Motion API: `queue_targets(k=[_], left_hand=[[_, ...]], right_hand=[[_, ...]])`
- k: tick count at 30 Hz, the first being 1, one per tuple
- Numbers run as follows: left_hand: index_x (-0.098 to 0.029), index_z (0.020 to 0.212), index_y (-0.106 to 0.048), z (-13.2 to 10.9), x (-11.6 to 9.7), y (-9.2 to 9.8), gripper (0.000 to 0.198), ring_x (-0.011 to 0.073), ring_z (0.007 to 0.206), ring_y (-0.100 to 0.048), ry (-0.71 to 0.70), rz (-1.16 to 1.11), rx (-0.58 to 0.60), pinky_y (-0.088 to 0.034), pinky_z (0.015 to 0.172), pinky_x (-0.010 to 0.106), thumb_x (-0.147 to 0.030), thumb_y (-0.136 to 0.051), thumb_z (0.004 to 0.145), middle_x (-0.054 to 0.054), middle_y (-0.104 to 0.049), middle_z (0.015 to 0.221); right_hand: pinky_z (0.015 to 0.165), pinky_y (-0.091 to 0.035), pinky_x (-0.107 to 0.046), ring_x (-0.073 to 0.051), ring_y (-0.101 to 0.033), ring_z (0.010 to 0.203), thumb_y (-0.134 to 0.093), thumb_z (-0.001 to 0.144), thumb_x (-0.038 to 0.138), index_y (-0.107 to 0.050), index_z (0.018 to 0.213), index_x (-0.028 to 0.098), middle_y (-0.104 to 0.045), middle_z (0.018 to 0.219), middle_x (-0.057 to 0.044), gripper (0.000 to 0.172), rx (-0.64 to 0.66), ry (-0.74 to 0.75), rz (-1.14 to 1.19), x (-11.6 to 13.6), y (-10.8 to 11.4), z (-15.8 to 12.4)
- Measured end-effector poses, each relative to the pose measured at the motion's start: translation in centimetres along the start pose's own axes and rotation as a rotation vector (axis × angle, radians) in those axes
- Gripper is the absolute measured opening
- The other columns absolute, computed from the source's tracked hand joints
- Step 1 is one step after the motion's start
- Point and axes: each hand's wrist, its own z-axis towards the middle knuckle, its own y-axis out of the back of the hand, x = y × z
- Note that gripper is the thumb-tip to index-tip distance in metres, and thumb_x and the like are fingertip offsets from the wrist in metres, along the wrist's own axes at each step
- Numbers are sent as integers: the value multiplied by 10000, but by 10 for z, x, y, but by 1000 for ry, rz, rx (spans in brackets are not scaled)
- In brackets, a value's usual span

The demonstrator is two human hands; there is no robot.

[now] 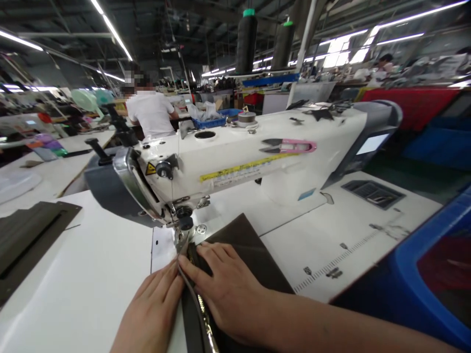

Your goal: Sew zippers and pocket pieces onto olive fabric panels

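Observation:
A dark brown leather-like panel (245, 245) with a gold-toothed zipper (203, 309) along it lies under the needle area of a white sewing machine (235, 157). At the panel's left edge, my left hand (154, 304) has its fingers pressed together against the raised strip beside the zipper; its thumb is hidden. My right hand (228, 289) lies on the panel just right of the zipper, thumb against the same strip and fingertips curled close to the presser foot (184, 238). Both hands are closed on the work, nearly touching each other.
Pink-handled thread snips (289, 146) rest on the machine arm. Another dark brown piece (33, 245) lies on the table at left. A blue plastic bin (408, 264) stands at right. Thread cones (246, 44) rise behind; a person in white (151, 113) sits beyond.

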Motion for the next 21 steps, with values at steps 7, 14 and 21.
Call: queue_targets(k=[7, 14, 21], left_hand=[[-144, 1148, -514, 4, -3, 2, 347, 222, 1019, -567, -8, 35, 33, -491, 827, 331, -184, -324, 860, 112, -582, 1172], [-127, 1126, -536, 4, -23, 1, 391, 247, 1068, -525, 165, -7, 39, -450, 890, 418, -51, -363, 784, 136, -550, 1195], [-94, 1120, -537, 5, -27, 5, 345, 263, 1052, -532, 192, -21, 102, -472, 880, 422, -44, -421, 799, 179, -555, 1152]], right_hand=[[1071, -234, -361, -209, -326, 1256, -315, 899, 189, -363, 1307, 23, -422, 1331, -163, 443, 49, 32, 60, -7, 4, -2], [1090, -167, -460, -203, -155, 1333, -338, 871, 143, -253, 1385, 150, -267, 1430, -95, 522, 182, 93, 8, -7, 11, -13], [1066, -220, -489, -219, -181, 1325, -370, 821, 101, -277, 1377, 145, -276, 1420, -104, 565, 163, 123, -68, -3, 2, -11]])
